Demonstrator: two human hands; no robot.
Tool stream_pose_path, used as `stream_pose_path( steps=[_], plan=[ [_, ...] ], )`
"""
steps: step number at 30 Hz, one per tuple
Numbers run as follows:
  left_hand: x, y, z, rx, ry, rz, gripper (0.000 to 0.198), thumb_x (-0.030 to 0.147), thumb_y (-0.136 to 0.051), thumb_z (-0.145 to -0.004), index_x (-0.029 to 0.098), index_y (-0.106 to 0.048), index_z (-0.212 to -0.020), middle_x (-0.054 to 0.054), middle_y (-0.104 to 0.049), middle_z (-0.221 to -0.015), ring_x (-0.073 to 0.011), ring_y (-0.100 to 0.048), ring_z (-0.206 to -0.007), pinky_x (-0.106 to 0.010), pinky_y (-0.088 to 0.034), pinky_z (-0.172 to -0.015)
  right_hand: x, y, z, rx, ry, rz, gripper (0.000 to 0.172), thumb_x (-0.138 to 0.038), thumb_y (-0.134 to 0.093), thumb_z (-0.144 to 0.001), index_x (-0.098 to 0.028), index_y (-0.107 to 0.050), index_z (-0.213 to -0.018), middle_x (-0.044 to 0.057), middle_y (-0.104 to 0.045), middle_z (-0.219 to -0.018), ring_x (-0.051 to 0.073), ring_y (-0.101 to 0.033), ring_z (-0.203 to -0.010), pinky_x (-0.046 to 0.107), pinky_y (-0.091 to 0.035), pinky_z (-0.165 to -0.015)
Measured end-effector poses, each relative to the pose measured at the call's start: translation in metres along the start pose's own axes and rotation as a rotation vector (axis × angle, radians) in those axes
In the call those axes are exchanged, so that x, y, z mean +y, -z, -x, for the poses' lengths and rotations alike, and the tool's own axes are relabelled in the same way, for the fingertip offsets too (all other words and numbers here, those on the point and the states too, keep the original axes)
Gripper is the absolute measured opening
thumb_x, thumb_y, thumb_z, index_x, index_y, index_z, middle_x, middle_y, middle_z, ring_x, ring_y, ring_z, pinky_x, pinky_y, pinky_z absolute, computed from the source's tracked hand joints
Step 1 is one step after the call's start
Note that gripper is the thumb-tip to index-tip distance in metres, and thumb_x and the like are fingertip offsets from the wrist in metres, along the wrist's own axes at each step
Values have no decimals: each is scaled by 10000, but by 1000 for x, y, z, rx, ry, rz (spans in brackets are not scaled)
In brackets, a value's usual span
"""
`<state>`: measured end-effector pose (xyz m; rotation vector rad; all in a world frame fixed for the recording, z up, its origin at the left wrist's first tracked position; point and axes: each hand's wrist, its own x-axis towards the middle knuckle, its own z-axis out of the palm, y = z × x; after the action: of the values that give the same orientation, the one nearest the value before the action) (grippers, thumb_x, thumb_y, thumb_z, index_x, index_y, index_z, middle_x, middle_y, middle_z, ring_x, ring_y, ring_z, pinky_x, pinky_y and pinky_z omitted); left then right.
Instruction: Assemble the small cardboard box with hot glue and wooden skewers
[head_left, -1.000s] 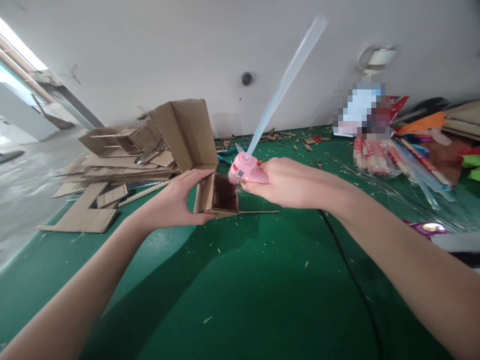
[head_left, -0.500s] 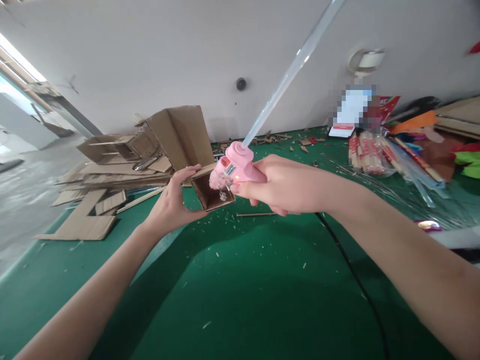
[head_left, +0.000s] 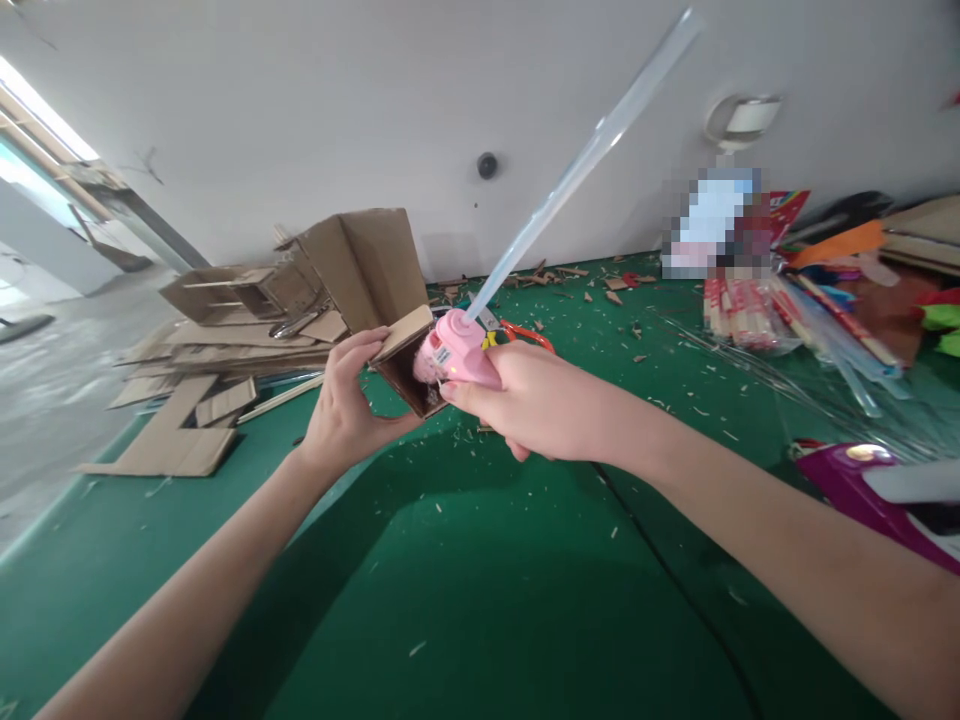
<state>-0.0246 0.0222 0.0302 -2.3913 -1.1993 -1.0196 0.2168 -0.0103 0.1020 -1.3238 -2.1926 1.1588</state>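
Observation:
Gripped by its outer sides, a small open cardboard box (head_left: pixel 405 335) is held above the green table by my left hand (head_left: pixel 345 395), thumb below and fingers on top. My right hand (head_left: pixel 529 395) is closed around a pink hot glue gun (head_left: pixel 466 352). The gun's front end points down into the box's opening, and its nozzle tip is mostly hidden there. A long clear glue stick (head_left: pixel 577 175) juts from the back of the gun, up and to the right. A black cord (head_left: pixel 664 560) runs over the table below my right forearm.
Cut cardboard sheets (head_left: pixel 176 440) and a folded cardboard piece (head_left: pixel 367 265) lie at left. Orange-handled pliers or scissors (head_left: pixel 529 335) rest behind my right hand. Wrapped sticks (head_left: pixel 742 310), a phone (head_left: pixel 709 225) and a purple-and-white object (head_left: pixel 885 490) are at right. Scraps litter the green table (head_left: pixel 465 620).
My right hand has moved the glue gun slightly left and down, further into the box. The box has tilted in my left hand. The orange handles and the purple object have come into sight.

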Motion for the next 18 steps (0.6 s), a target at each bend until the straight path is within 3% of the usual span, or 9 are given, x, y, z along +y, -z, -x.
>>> stream_pose_path(
  steps=[9,13,18],
  plan=[
    [0,-3,4,-39,-69,10,835,463,-762,-700,293,-194,-1287,-158,-496,-1300,-350,-502,-1242,-571,-439,-1013,1,-2,-3,-18,-47,55,379,-482,-407,-909,-169,-588,-795,17,-593,-506,102,-482,-353,248,-384,-382],
    [2,-4,5,-89,-21,1,829,486,-756,-699,284,-205,-1285,-165,-494,-1297,-354,-498,-1239,-577,-443,-1008,1,0,-4,-55,-91,63,396,-499,-400,-907,-167,-608,-848,17,-596,-514,102,-465,-339,255,-381,-375],
    [5,-7,3,-8,-123,39,783,454,-765,-709,276,-257,-1278,-157,-518,-1260,-339,-531,-1195,-553,-473,-974,1,3,-5,-68,-116,94,394,-501,-412,-892,-160,-605,-855,19,-598,-514,109,-471,-334,260,-380,-381]
  ],
)
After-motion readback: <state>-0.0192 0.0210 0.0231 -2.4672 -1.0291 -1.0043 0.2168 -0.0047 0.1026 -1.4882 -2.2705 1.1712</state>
